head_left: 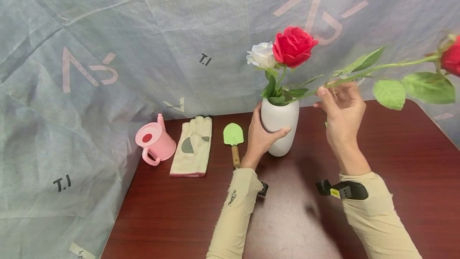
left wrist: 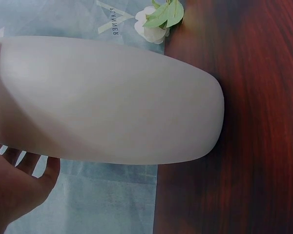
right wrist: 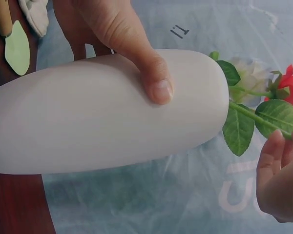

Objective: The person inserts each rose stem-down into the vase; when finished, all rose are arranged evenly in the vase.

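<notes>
My left hand (head_left: 261, 137) grips the white vase (head_left: 282, 116), its thumb across the front and its fingers around the far side. A white rose (head_left: 261, 55) and a red rose (head_left: 295, 47) stand in the vase. To the right, my right hand (head_left: 343, 117) pinches the green stem of a second red rose (head_left: 453, 57). This stem slants down leftward to the vase mouth, while its bloom reaches past the right edge of the head view. In the right wrist view the stem (right wrist: 251, 114) meets the rim, and its lower end is hidden.
Left of the vase lie a green-bladed trowel (head_left: 233, 134), folded work gloves (head_left: 192, 145) and a pink watering can (head_left: 156, 141). Behind the vase, the left wrist view shows another white flower (left wrist: 150, 25) near the table's back edge. A grey cloth (head_left: 143, 51) hangs behind the table.
</notes>
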### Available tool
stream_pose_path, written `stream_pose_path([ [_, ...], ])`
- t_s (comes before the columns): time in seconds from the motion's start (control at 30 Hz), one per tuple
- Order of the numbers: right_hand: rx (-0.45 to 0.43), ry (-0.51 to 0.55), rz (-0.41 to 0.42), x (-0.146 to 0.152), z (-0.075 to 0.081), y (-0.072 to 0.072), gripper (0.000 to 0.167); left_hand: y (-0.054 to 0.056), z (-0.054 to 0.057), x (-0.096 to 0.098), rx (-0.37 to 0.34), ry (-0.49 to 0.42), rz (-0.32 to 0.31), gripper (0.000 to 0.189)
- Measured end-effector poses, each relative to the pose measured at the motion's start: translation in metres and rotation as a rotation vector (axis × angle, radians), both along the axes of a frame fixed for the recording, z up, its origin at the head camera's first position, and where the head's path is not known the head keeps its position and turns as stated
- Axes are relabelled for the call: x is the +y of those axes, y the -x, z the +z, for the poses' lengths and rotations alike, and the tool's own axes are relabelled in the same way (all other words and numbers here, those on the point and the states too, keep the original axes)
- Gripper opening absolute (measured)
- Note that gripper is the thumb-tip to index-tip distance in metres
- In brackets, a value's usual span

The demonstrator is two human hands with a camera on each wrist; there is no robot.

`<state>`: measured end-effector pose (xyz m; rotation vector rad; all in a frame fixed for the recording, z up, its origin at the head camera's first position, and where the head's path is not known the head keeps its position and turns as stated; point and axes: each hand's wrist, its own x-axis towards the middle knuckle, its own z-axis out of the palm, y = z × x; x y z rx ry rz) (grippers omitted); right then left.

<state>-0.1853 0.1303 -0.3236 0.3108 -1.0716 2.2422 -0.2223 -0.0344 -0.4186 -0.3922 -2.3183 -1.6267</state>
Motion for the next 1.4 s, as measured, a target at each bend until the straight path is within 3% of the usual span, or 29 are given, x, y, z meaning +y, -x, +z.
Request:
stream_pose_path([
  [0.4,-0.062,-0.069,0.057,-0.006,-0.002,0.002,0.013,0.000,0.001,-0.002,-0.007,-0.007,-0.009,0.096],
  [0.97,-0.277,-0.260,0.057,-0.015,-0.007,0.002,0.010,0.001,0.000,-0.002,0.008,-0.005,-0.028,0.093],
  [1.07,-0.307,-0.364,0.006,-0.015,-0.009,0.004,0.009,0.001,0.000,-0.001,0.007,0.003,-0.021,0.093],
  [1.3,-0.211,-0.764,-0.248,-0.026,-0.003,0.001,0.007,0.001,0.000,0.000,-0.011,0.021,-0.010,0.095],
  [1.4,-0.197,-0.827,-0.282,-0.033,0.006,-0.006,0.010,0.002,0.000,-0.001,-0.020,0.045,-0.001,0.096],
])
